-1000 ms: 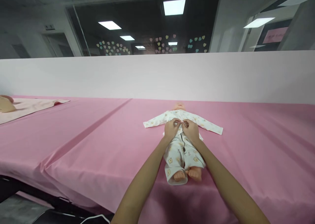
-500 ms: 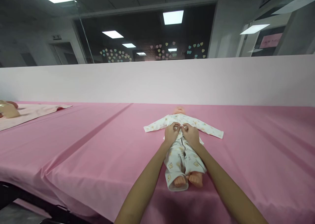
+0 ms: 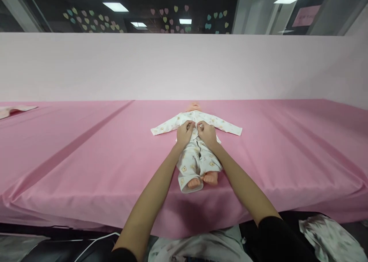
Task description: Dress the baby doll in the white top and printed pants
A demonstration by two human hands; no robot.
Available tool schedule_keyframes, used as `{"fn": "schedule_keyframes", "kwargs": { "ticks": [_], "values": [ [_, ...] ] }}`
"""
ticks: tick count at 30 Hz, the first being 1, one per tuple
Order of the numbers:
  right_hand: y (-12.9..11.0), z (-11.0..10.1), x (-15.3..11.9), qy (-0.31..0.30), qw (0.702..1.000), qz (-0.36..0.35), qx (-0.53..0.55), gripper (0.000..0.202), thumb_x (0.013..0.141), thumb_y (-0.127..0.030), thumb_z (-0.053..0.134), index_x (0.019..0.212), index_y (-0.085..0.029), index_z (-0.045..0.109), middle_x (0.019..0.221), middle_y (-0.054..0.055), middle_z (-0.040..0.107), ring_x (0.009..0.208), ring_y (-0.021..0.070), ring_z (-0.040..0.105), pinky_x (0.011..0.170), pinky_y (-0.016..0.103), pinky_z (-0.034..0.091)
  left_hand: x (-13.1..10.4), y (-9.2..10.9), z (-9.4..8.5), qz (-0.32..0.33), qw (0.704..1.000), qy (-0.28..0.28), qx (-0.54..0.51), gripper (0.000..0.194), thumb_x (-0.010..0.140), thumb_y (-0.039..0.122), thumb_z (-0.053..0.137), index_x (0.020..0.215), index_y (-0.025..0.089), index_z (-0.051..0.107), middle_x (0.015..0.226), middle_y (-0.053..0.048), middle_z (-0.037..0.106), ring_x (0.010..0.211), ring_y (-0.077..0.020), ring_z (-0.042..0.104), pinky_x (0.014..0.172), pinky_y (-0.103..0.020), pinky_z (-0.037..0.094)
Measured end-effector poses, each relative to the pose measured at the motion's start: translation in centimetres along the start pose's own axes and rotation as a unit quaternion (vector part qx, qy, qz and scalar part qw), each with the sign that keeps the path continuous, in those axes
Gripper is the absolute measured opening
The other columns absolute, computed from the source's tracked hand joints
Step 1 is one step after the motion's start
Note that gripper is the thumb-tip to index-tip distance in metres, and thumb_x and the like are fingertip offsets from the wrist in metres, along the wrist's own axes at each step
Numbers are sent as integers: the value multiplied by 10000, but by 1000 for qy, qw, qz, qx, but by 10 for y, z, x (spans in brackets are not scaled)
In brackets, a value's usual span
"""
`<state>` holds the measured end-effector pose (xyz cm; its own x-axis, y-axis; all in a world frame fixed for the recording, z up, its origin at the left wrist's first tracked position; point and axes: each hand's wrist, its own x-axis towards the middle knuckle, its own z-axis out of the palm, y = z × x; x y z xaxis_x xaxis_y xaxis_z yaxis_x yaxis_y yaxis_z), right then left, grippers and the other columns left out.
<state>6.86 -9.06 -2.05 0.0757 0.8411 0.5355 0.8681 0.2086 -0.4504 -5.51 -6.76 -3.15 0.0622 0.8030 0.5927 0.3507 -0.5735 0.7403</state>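
A baby doll (image 3: 194, 106) lies on its back on the pink-covered table, head toward the wall and bare feet (image 3: 211, 178) toward me. It wears a white printed baby shirt (image 3: 172, 123) with both sleeves stretched out sideways, and matching printed trousers (image 3: 188, 164). Over the doll's chest, my left hand (image 3: 184, 133) pinches one side of the shirt's front. My right hand (image 3: 207, 133) is closed in a pinch on the other side, just across the middle line. The fingertips are close together, and any small fastening between them is too small to make out.
A pink cloth covers the table (image 3: 100, 162), its front edge hanging near me. At the far left lies a pale folded cloth (image 3: 17, 110). Behind stands a low white wall (image 3: 172, 66) with glass above. Pale fabric (image 3: 333, 235) and a white cable (image 3: 97, 239) are below the edge.
The camera has tilted down and shifted right, bringing my sleeves and the floor area into view. Both hands stay pinched at the shirt front, their fingertips slightly farther apart.
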Motion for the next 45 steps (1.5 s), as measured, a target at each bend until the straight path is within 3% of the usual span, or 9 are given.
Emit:
{"fn": "schedule_keyframes", "kwargs": {
  "ticks": [8, 13, 21, 27, 32, 34, 37, 40, 45],
  "values": [
    [-1, 0, 1, -16, 999, 2, -34, 214, 880, -269, 462, 950, -182, 646, 688, 32, 659, 690, 175, 602, 663, 251, 365, 1, 4, 3, -33, 999, 2, 7, 197, 812, 354, 638, 925, 192, 648, 833, -8, 711, 638, -126, 586, 639, -238, 436],
    [-1, -1, 0, -11, 1000, 6, -18, 196, 858, -260, 486, 912, -185, 659, 652, 20, 639, 666, 164, 584, 651, 242, 361, 1, 8, 2, -47, 999, 7, -4, 132, 793, 247, 643, 912, 192, 643, 823, -1, 711, 553, -102, 531, 604, -238, 406],
    [0, -2, 1, 11, 993, 25, 115, 173, 760, -253, 526, 698, -185, 674, 473, -24, 526, 492, 120, 478, 606, 232, 380, 3, 2, 2, -72, 993, 12, -89, 155, 764, 180, 622, 917, 161, 636, 768, -21, 692, 569, -98, 544, 583, -217, 411],
    [3, 0, 4, -21, 915, 150, 373, 163, 642, -294, 567, 654, -159, 658, 397, -59, 451, 379, 99, 434, 436, 212, 321, 1, 9, 0, -59, 997, -1, -42, 155, 790, 201, 595, 936, 169, 635, 774, -5, 684, 514, -78, 463, 551, -215, 377],
    [5, 0, 8, -29, 865, 216, 451, 126, 617, -272, 581, 626, -151, 613, 376, -76, 381, 370, 83, 370, 423, 214, 300, -1, 12, 0, -37, 999, -23, 26, 179, 819, 215, 571, 990, 197, 619, 807, 18, 697, 538, -100, 474, 605, -246, 390],
    [4, -1, 7, -20, 885, 211, 414, 125, 641, -268, 574, 676, -157, 619, 407, -69, 416, 400, 94, 395, 458, 224, 337, -1, 12, 1, -9, 996, -38, 75, 168, 819, 224, 575, 979, 209, 626, 823, 13, 695, 624, -129, 524, 681, -272, 410],
    [1, -2, 3, 31, 953, 149, 261, 145, 703, -242, 546, 785, -173, 644, 560, -27, 552, 549, 129, 515, 602, 252, 415, -4, 15, 1, 41, 983, -60, 170, 174, 802, 271, 595, 963, 228, 643, 895, -17, 682, 877, -208, 566, 852, -348, 398],
    [-2, -2, -2, 51, 990, 75, 112, 236, 790, -228, 489, 942, -185, 663, 806, 36, 639, 791, 176, 581, 759, 291, 440, -9, 18, -1, 62, 966, -95, 231, 350, 767, 324, 605, 1106, 238, 609, 1132, -59, 638, 1090, -274, 511, 954, -427, 361],
    [2, 4, -3, 65, 998, 13, -21, 412, 869, -344, 490, 1233, -174, 580, 1376, 142, 455, 1280, 294, 381, 1047, 459, 309, -14, 22, -1, 36, 946, -99, 306, 818, 741, 398, 594, 1465, 195, 271, 1567, -109, 146, 1415, -369, 137, 1093, -605, 164]
  ]
}}
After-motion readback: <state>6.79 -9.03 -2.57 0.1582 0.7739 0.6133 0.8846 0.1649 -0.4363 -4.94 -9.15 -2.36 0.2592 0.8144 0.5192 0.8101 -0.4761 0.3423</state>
